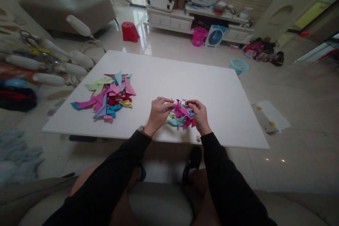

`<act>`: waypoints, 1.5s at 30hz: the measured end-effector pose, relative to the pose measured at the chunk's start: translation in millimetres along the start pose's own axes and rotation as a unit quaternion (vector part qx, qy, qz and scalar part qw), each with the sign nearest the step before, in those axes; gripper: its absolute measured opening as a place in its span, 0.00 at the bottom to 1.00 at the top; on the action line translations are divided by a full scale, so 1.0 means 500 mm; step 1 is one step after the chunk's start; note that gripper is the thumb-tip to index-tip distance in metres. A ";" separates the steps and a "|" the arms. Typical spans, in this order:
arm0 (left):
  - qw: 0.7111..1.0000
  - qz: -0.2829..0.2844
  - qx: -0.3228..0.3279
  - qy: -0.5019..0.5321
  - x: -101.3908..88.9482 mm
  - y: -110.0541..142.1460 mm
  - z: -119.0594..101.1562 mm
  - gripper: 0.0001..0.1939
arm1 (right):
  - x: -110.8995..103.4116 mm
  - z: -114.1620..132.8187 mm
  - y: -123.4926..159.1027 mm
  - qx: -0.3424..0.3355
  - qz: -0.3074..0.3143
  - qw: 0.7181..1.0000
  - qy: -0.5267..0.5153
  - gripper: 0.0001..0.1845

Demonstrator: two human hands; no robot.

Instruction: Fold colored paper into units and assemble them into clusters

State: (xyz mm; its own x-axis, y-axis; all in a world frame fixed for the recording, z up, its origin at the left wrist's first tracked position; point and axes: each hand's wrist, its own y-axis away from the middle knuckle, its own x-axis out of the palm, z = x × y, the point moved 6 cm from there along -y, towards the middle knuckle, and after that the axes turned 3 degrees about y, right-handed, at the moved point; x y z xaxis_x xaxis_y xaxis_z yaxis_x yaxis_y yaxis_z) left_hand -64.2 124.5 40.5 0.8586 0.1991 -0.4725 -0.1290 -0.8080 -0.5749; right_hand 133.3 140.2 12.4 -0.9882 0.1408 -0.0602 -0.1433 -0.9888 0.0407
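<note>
In the head view, my left hand (160,111) pinches the edge of a magenta folded-paper piece (179,110), which looks like an origami crane. Across from it, my right hand (198,111) has thumb and forefinger closed at a thin dark strand (183,100); too small to tell if it is string or wire. Beneath both hands lies a small cluster of folded papers (176,122) in green, blue, purple and red, partly hidden by my fingers. Farther left, a larger heap of folded-paper pieces (116,93) in many colours rests apart from my hands.
Everything lies on a white table (169,74). A small sticker-like figure (198,138) is near its front edge. Past the right corner stands a light-blue basket (239,65); a floor lamp with white shades (49,78) crowds the left side.
</note>
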 end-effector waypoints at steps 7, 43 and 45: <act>0.999 0.034 -0.008 -0.009 -0.005 -0.005 -0.003 0.06 | 0.025 0.011 0.012 0.003 0.109 0.993 -0.035 0.14; 0.876 0.069 -0.304 0.368 0.061 0.021 0.062 0.18 | 0.031 0.004 0.012 -0.022 0.080 0.996 0.012 0.19; 0.878 0.068 -0.303 0.365 0.061 0.021 0.065 0.18 | 0.030 0.000 0.011 -0.023 0.077 0.997 0.018 0.19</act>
State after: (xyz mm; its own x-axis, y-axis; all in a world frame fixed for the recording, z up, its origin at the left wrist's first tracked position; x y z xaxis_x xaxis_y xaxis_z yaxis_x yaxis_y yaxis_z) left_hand -55.7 140.1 -1.6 0.9732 -0.1521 0.1724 -0.1577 -0.9873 0.0192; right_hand 117.8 137.0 11.8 -0.9957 -0.0140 -0.0919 0.0134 -0.9999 0.0074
